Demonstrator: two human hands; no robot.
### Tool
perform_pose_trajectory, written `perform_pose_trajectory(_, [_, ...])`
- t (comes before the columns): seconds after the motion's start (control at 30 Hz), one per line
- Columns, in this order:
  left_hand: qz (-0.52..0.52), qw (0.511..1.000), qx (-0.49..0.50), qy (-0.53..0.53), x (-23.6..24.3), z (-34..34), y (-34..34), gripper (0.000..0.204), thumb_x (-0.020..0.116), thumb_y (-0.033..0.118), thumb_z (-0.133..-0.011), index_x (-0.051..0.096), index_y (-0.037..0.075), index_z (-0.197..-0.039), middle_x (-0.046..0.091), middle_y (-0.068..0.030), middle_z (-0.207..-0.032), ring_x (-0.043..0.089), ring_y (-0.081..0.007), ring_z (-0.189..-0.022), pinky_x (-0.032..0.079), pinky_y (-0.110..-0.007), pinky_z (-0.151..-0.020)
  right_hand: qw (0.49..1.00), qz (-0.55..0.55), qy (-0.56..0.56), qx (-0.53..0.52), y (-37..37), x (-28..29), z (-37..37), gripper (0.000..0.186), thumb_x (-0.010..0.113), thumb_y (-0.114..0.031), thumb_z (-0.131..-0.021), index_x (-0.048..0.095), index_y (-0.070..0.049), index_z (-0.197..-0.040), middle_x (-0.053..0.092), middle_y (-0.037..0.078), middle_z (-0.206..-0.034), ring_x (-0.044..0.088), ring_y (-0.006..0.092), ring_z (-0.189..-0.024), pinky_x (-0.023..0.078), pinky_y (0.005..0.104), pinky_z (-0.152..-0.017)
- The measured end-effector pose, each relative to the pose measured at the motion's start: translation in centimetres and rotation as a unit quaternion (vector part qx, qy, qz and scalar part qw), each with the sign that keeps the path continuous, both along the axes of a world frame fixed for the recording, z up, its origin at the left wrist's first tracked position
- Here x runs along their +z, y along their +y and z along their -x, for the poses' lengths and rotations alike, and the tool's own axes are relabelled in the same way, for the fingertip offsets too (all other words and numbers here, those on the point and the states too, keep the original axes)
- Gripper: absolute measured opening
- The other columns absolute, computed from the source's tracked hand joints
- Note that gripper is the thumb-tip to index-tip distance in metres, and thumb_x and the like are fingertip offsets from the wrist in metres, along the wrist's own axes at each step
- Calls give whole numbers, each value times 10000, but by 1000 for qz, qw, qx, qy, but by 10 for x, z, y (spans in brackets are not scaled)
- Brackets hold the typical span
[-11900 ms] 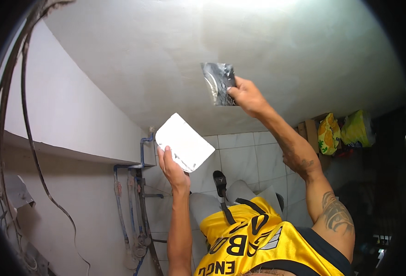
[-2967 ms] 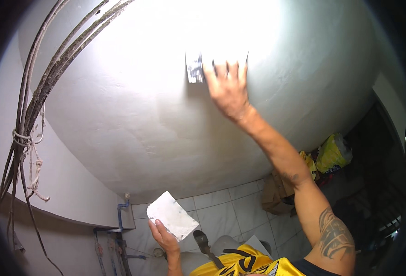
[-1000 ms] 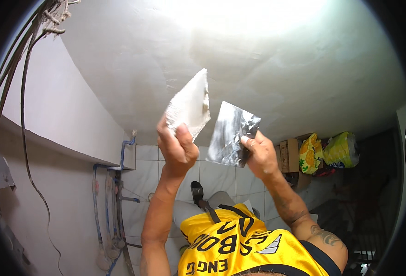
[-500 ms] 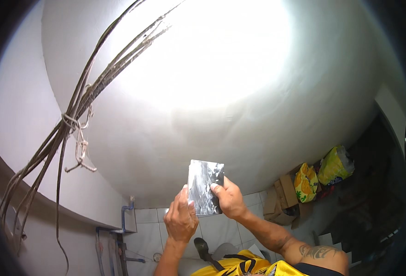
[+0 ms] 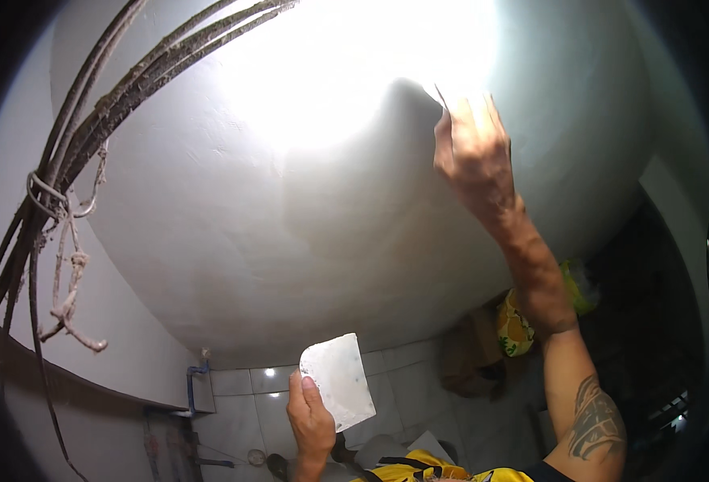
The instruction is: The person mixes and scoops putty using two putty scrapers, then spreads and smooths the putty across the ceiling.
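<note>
- the right hand (image 5: 471, 153) is raised to the white plastered ceiling (image 5: 274, 217), fingers spread upward and pressed toward the surface, just beside a very bright glare patch.
- whether that hand has a tool under it i cannot tell: the glare washes out the fingertips, and only a thin dark edge shows beside the index finger.
- the right forearm runs down to the lower right of the view, with a dark tattoo on its lower part.
- the left hand (image 5: 310, 418) is low in the view, closed around the bottom edge of a flat, pale grey rectangular plaster board (image 5: 338, 381) (thumb laid on its face, fingers behind it).
- the board is tilted, its upper left corner rounded, its face smeared with off-white plaster and a few darker specks; it looks thin and stiff.
- it sits well apart from the raised hand, below the ceiling curve and in front of the white tiled wall (image 5: 403, 377).
- a bundle of dusty grey cables (image 5: 89, 128) runs along the ceiling at the upper left, tied with a loop of wire, with a knotted strand hanging down.
- a blue pipe (image 5: 194, 381) stands against the wall at the lower left.
- a yellow printed bag (image 5: 515, 325) lies near the right forearm, partly hidden behind it.
- the person's yellow shirt (image 5: 435, 470) shows at the bottom edge.
</note>
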State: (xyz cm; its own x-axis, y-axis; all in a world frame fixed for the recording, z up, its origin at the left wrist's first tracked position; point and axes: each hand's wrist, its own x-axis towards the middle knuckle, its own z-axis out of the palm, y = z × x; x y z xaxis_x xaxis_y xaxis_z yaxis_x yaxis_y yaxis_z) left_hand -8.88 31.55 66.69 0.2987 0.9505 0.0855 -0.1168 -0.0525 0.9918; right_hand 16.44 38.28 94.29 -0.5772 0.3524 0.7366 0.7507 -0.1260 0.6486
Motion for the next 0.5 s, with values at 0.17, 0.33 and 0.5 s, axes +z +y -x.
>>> perform_pose_trajectory(0.17, [-16,1000,7,17,-16,3,9,316,354,207,-1046,535,-50,-1079,619,-190,-898,591,-263,-801,465,-366,-751,988,-68,-117,-70,59,38,-17,441,653,89,-738,588,51,-1173,624,174,-990,598,325,-852,500,430,-803])
perform_pose_trajectory(0.33, [27,999,21,-12,-6,5,10,330,348,222,-1048,539,-45,-1085,622,-174,-894,589,-242,-804,464,-364,-751,981,-97,-113,-126,79,53,13,459,646,9,-760,589,20,-1215,625,161,-1090,590,322,-944,488,446,-867])
perform_pose_trajectory(0.5, [24,999,-11,-23,-7,-11,-1,328,344,229,-1050,536,-37,-1052,610,-159,-871,572,-226,-785,460,-354,-742,972,-45,-138,-185,61,-5,-31,424,606,-46,-816,596,-1,-1237,613,166,-1121,572,320,-952,467,489,-877])
